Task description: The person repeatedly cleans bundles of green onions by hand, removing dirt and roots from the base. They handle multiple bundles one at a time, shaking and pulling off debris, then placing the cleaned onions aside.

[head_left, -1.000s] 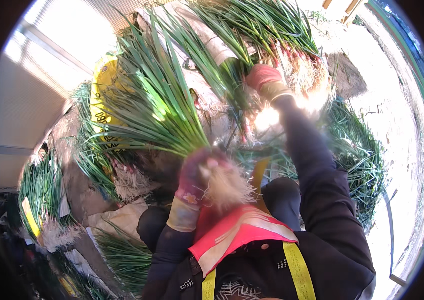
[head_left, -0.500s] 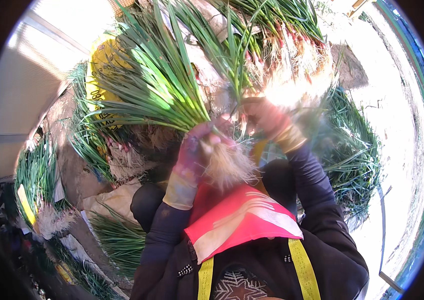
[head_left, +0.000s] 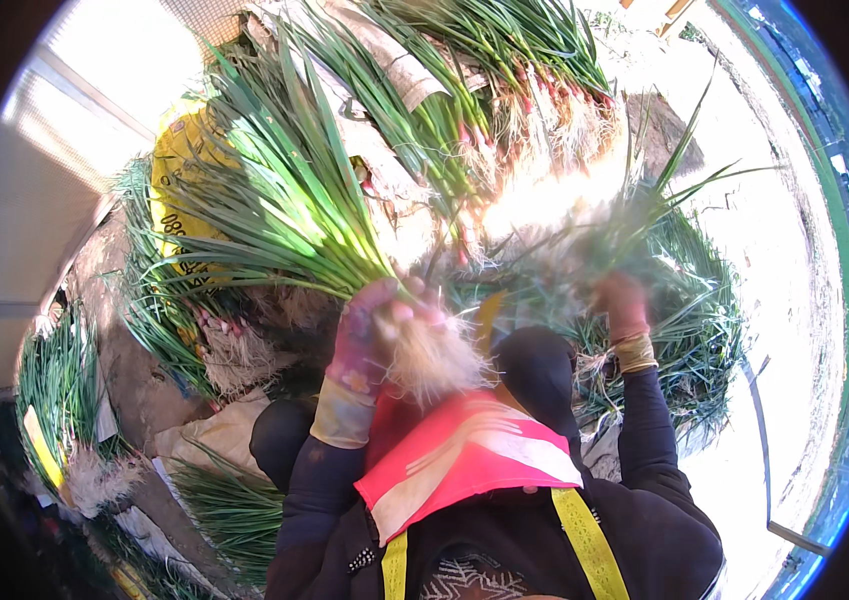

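In my left hand [head_left: 384, 325] is a thick bunch of green onions [head_left: 329, 225], gripped near the pale root end. Its leaves fan up and to the left, and the stringy roots [head_left: 434, 355] hang below my fingers. My right hand [head_left: 622, 305] is out to the right, blurred by motion, above a heap of loose green leaves [head_left: 689, 320]. Smeared green onion leaves [head_left: 634, 220] rise from its closed fingers; how many is unclear. Both hands wear stained gloves with yellowish cuffs.
More green onions with reddish bulbs and roots [head_left: 554, 105] lie beyond my hands. Tied bunches [head_left: 64, 390] are at the left, near a yellow printed sack [head_left: 184, 190]. Another pile of greens [head_left: 234, 505] lies at the lower left, beside my knee. A pale wall [head_left: 29, 210] stands at far left.
My right hand has moved from beside the bunch out to the right, with blurred leaves moving along. My left hand keeps its hold on the bunch; the whole view has shifted slightly.
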The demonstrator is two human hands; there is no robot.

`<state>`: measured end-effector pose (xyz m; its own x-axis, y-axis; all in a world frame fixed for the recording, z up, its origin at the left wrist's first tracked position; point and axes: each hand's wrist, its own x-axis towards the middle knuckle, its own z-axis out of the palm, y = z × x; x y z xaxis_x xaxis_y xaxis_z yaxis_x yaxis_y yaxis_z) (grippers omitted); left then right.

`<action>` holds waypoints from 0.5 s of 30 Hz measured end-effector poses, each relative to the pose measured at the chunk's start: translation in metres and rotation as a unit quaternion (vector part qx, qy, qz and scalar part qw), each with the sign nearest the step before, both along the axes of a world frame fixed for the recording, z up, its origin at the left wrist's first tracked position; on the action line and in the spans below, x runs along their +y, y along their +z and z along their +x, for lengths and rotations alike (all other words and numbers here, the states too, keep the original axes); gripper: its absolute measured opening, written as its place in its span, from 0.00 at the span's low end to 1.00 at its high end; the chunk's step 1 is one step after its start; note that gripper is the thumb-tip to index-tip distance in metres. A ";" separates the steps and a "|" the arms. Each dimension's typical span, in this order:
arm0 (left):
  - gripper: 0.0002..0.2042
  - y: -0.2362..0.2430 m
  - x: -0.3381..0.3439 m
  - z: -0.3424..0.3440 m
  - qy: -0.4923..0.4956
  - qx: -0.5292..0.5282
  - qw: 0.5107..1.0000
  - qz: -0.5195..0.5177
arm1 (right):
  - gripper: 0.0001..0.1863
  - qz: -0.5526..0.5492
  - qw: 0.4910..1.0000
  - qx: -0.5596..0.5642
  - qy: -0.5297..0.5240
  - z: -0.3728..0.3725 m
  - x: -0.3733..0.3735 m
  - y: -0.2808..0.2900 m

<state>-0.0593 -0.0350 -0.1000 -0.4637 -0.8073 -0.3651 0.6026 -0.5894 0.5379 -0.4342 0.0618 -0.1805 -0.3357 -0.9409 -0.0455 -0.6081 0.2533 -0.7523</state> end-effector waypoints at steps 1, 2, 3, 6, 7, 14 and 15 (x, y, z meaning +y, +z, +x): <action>0.12 -0.001 -0.001 0.000 0.001 -0.013 1.000 -0.014 | 0.06 0.039 0.981 0.175 0.078 -0.011 0.012 -0.006; 0.13 -0.002 -0.001 0.001 0.006 -0.032 0.999 -0.039 | 0.06 0.129 0.906 0.371 0.155 -0.019 0.018 -0.008; 0.14 -0.003 -0.001 0.000 -0.002 -0.041 0.996 -0.079 | 0.06 0.146 0.832 0.491 0.214 -0.022 0.019 -0.006; 0.14 -0.005 -0.002 0.001 -0.023 0.016 0.996 -0.086 | 0.10 0.208 0.938 0.275 0.040 -0.011 -0.030 0.021; 0.14 -0.005 -0.002 0.001 -0.021 -0.012 0.994 -0.110 | 0.12 0.066 0.983 0.172 0.005 0.001 -0.056 0.032; 0.14 -0.005 -0.004 0.003 -0.019 0.010 0.991 -0.131 | 0.17 0.040 0.952 0.303 -0.010 0.059 -0.265 0.106; 0.15 -0.005 -0.004 0.003 -0.009 0.002 0.994 -0.111 | 0.16 0.104 0.941 0.323 0.019 0.063 -0.275 0.108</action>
<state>-0.0567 -0.0387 -0.1054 -0.4803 -0.8589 -0.1778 0.5949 -0.4679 0.6536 -0.3712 -0.2127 -0.0726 -0.3230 -0.9460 -0.0280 -0.9328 0.3232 -0.1597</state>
